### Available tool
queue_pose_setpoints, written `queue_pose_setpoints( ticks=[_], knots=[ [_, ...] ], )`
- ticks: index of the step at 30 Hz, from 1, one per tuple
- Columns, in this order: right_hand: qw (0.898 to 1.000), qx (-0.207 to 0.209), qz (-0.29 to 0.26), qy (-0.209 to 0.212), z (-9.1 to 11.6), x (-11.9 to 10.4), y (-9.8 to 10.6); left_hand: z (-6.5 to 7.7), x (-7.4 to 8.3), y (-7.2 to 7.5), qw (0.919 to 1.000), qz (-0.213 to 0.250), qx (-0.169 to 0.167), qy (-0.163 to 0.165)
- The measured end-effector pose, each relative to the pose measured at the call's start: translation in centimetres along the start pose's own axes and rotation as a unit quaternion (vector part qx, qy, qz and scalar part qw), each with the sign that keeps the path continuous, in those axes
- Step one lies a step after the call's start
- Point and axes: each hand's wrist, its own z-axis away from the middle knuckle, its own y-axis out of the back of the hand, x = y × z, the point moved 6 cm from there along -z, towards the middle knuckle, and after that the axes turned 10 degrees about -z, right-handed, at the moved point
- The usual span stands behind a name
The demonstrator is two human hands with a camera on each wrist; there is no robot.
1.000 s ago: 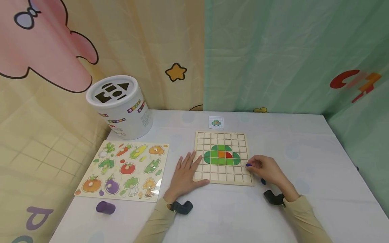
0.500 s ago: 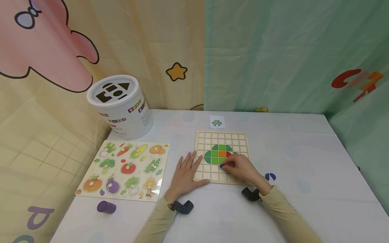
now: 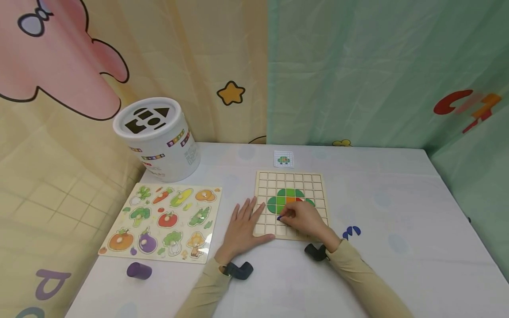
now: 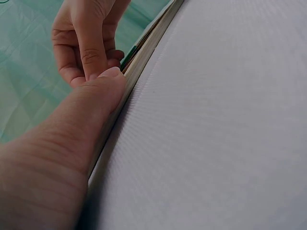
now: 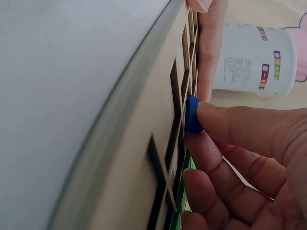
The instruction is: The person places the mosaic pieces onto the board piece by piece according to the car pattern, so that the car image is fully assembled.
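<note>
A wooden grid board [image 3: 288,176] holds green, orange and red pieces that form a car-like shape. My right hand [image 3: 306,218] pinches a small blue piece [image 5: 193,114] between thumb and fingers, right at the grid cells just below the green row. Straight-fingered, my left hand [image 3: 242,225] rests along the board's left edge, its thumb at the front left corner. In the left wrist view, the left thumb [image 4: 103,86] lies against the board's edge. Part of the coloured pattern is hidden behind the right hand.
Several blue pieces [image 3: 350,231] lie right of the board. A small picture card [image 3: 283,159] is behind it. At left are a vegetable puzzle board [image 3: 183,225], a purple cylinder [image 3: 139,271] and a white bucket [image 3: 167,154] with a shape-hole lid.
My right hand has moved left from the board's right edge to the cells under the green row, carrying the blue piece. My left hand has stayed in place.
</note>
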Motion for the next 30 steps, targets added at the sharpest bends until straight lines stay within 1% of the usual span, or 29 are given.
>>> queue_pose_setpoints(
  ticks=[7,14,21,30],
  knots=[
    [1.0,0.008,0.009,0.002,-0.15,-0.01,-0.07,-0.06,-0.06,-0.14,1.0,-0.006,-0.004,0.003],
    [1.0,0.004,0.008,-0.006,-0.14,0.06,-0.06,-0.01,-0.05,0.02,1.0,-0.006,0.006,0.0],
    [1.0,0.009,0.016,0.002,-0.14,0.05,0.0,-0.01,-0.06,-0.02,1.0,-0.005,-0.001,0.0],
    [0.999,0.028,0.035,-0.004,-0.13,-0.13,0.21,0.04,-0.05,0.02,0.9999,0.006,0.013,-0.004]
  ],
)
